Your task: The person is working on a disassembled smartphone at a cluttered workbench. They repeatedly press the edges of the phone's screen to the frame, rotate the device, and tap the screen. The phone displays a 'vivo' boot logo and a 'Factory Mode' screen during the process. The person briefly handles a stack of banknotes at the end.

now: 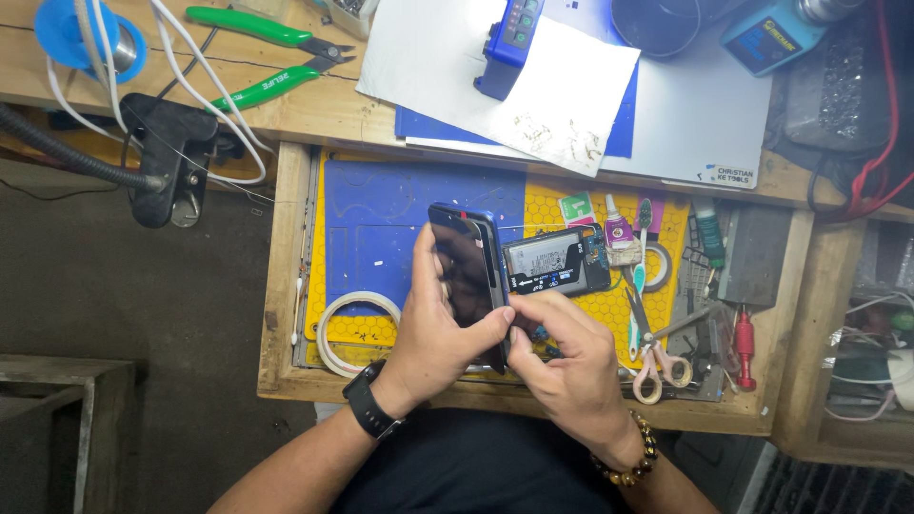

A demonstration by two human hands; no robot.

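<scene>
head view:
left hand [438,328]: palm wraps the dark phone [466,271] from its left side, fingers curled narrow around it, thumb pressed on the right edge.
right hand [562,366]: fingertips pinched tight at the phone's lower right edge, just beside the left thumb.
phone: held upright on edge between both hands, glossy black face, blue frame.
opened phone body [560,260]: lies on the yellow mat [333,228], just beyond the right fingers.
hidden: phone's lower end covered by fingers; any tool in the pinch cannot be made out.
</scene>
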